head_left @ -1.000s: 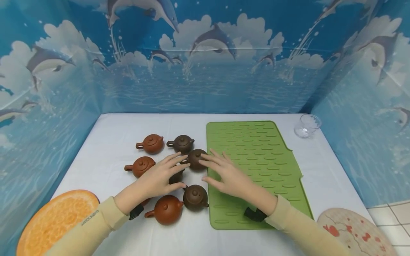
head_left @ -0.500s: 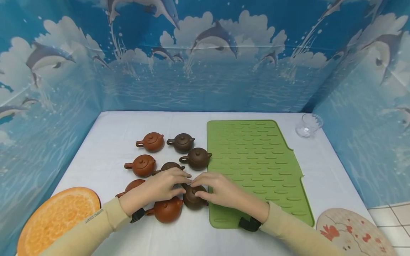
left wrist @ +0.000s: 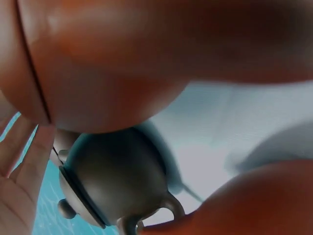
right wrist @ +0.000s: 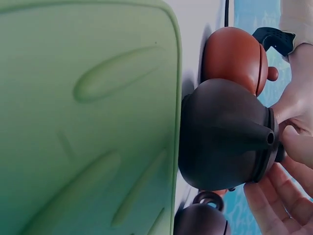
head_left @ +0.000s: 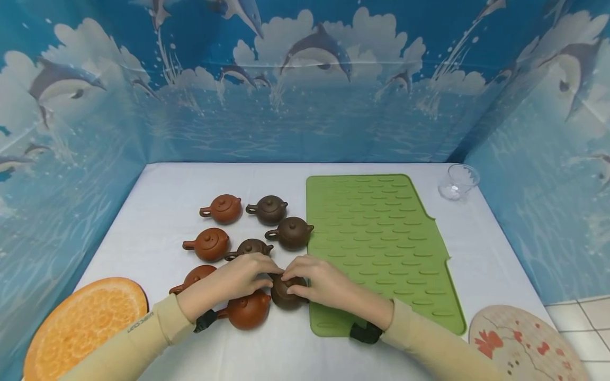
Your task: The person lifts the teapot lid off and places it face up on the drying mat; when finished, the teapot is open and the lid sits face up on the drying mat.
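Note:
A dark brown teapot (head_left: 285, 299) stands beside the left edge of the green mat, its short spout facing the camera in the right wrist view. My right hand (head_left: 320, 279) bends over its top, thumb and fingertips at the lid, and holds it there. From the other side my left hand (head_left: 243, 276) closes thumb and fingers at the handle, which they mostly hide. Directly under the left wrist sits a reddish-brown teapot (head_left: 249, 312). In the left wrist view, a reddish teapot (left wrist: 117, 54) fills the near part, with a dark teapot (left wrist: 117, 176) beyond it.
Behind the hands stand more dark teapots (head_left: 294, 234) and reddish teapots (head_left: 212, 244). The green mat (head_left: 367, 227) lies right of them. A clear glass cup (head_left: 456, 182) stands far right. Round mats, one orange (head_left: 90, 323) and one patterned (head_left: 524, 338), lie at the front corners.
Both hands have come down and toward me from above the middle teapots onto the front dark teapot. Over the last half second they have barely moved.

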`<state>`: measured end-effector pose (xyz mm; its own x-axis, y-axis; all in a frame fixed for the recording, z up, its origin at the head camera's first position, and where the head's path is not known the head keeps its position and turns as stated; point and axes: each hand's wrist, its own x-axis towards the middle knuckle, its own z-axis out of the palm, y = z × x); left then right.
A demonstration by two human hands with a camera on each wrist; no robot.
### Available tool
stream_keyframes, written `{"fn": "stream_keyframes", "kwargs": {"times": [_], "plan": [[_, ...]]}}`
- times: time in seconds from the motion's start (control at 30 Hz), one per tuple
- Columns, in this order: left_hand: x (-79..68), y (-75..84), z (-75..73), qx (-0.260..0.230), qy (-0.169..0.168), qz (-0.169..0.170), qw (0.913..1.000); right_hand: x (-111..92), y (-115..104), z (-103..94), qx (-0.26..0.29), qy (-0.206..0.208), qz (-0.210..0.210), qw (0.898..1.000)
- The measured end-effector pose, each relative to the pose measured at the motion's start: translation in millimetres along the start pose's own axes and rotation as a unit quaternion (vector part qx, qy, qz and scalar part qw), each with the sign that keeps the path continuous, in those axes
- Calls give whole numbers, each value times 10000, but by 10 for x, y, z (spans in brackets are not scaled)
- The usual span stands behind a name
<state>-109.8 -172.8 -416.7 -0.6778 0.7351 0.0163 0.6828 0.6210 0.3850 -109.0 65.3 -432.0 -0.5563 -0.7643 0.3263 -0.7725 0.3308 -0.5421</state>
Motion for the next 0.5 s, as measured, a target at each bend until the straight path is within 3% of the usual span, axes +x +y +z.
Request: {"fn": "stream_keyframes", "kwargs": {"times": [0.5], "plan": [[10,-25,65,-175,231,-76,9996,8,19,-3,311,-113,376,9987]]}}
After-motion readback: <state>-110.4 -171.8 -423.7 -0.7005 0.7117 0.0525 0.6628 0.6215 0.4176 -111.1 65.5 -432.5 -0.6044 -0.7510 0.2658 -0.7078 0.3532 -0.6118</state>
